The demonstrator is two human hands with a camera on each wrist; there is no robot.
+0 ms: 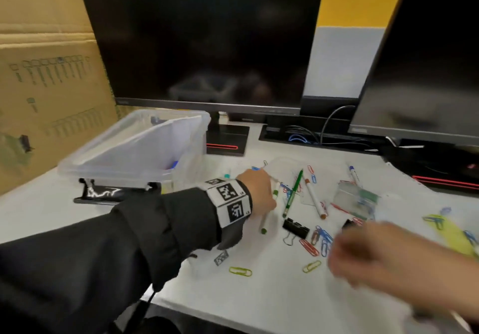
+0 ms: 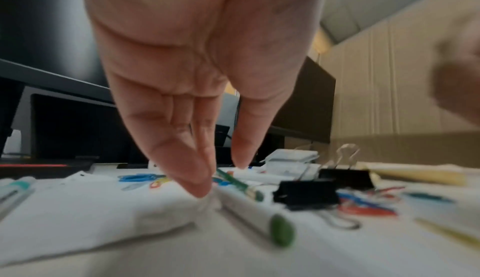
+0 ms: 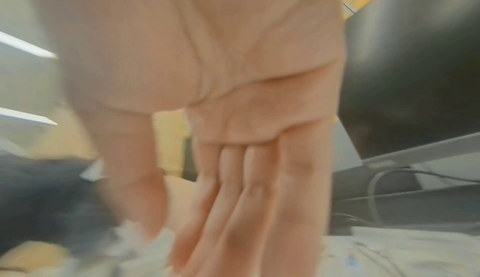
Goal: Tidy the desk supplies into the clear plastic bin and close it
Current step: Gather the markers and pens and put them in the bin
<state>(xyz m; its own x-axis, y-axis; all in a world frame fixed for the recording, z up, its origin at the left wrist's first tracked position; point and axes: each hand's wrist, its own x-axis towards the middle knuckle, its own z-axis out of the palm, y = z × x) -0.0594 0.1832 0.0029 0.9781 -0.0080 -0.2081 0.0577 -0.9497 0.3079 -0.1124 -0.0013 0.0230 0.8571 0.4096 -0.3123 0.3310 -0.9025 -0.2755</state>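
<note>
The clear bin [image 1: 134, 149] stands open at the table's [image 1: 259, 294] left, a lid tilted inside it. The left hand [image 1: 259, 193] reaches down with straight fingers [image 2: 192, 176] beside a green marker [image 2: 262, 215], gripping nothing. Binder clips [image 1: 296, 228] and paperclips [image 1: 309, 247] lie near. The right hand [image 1: 375, 258], blurred, hovers flat and empty.

The left arm [image 1: 103, 243] is wearing a black, matte, padded jacket sleeve, which is wrinkling in folds toward the cuff at centre frame in the head view. A white wristband [image 1: 232, 201] is wrapping the wrist beyond the cuff and is carrying square black-and-white coded markers on its faces. A thin black cord [image 1: 151, 300] is hanging from the sleeve at lower centre. The left hand [image 1: 259, 191] is showing bare. The right hand [image 1: 370, 256], at lower right, is appearing blurred and bare; no sleeve is showing on it.
</note>
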